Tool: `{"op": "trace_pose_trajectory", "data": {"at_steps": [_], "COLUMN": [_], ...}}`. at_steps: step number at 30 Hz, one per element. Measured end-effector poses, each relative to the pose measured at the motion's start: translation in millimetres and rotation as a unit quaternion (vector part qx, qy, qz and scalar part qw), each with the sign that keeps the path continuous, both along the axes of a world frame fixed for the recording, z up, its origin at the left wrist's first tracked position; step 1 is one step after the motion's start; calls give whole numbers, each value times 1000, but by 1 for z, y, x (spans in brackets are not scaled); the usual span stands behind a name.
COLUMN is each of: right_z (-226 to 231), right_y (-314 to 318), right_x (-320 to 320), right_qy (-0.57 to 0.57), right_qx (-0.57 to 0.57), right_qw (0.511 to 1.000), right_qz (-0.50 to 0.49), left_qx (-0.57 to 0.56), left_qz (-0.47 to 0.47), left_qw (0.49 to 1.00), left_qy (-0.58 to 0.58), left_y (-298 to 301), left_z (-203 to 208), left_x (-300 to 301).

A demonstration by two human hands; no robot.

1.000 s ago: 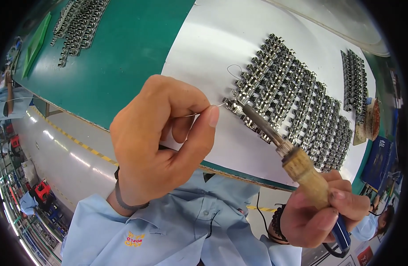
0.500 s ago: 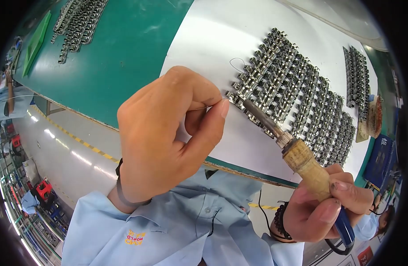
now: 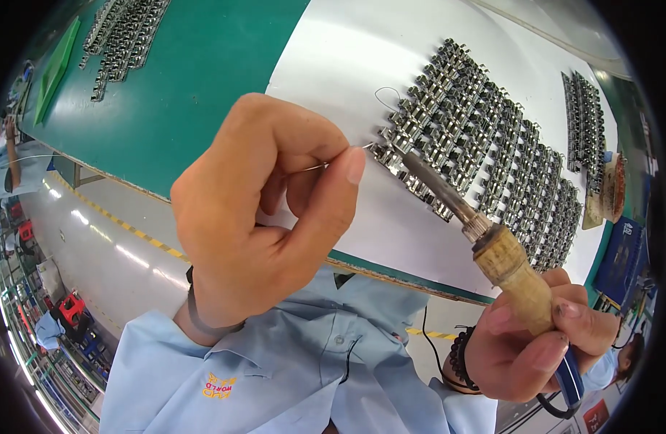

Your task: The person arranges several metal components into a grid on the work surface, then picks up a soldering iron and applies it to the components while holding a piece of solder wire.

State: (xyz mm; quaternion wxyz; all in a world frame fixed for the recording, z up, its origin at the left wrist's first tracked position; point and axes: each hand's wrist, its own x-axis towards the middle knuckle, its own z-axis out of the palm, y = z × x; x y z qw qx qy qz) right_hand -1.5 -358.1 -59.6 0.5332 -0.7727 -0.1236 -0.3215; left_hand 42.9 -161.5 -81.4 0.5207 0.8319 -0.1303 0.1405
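Note:
My left hand point(image 3: 253, 217) pinches a thin solder wire point(image 3: 370, 145) between thumb and forefinger. The wire's short end points at the near left corner of a block of small shiny metal parts point(image 3: 477, 137), set in close rows. In my right hand point(image 3: 539, 354) is a soldering iron point(image 3: 514, 271) with a worn tan grip and a blue handle end. Its dark tip meets the same corner of the rows, close to the wire end. Whether tip and wire touch I cannot tell. Under the parts lies a white sheet point(image 3: 412, 235).
More rows of metal parts lie on the green mat point(image 3: 202, 79) at far left and on the sheet's right side point(image 3: 584, 119). A green tray point(image 3: 56, 72) sits at the left edge. Right are a round brownish block point(image 3: 613, 189) and a blue box point(image 3: 622, 253). A thin wire loop point(image 3: 387, 96) lies beside the rows.
My left hand has shifted a little left and away from me, and more of the wire end shows. The iron's grip has moved slightly right, its tip still at the corner of the rows.

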Motion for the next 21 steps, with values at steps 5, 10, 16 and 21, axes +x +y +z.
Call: {"op": "trace_pose_trajectory", "data": {"at_steps": [5,10,16,21], "right_z": [6,3,4,3], "right_y": [-2,-2,2,3], "right_x": [-3,-3,-1,1], "right_qy": [34,30,31,29], "right_qx": [-32,-19,-19,-24], "right_qw": [999,999,999,999], "right_qz": [-4,21,3,20], "left_qx": [2,6,6,5], "left_qz": [-11,-27,-30,-27], "left_qw": [999,998,998,998], "left_qy": [31,56,59,61], "left_y": [0,-1,-2,-2], "left_z": [4,3,2,1], "left_x": [-2,-3,-3,-2]}}
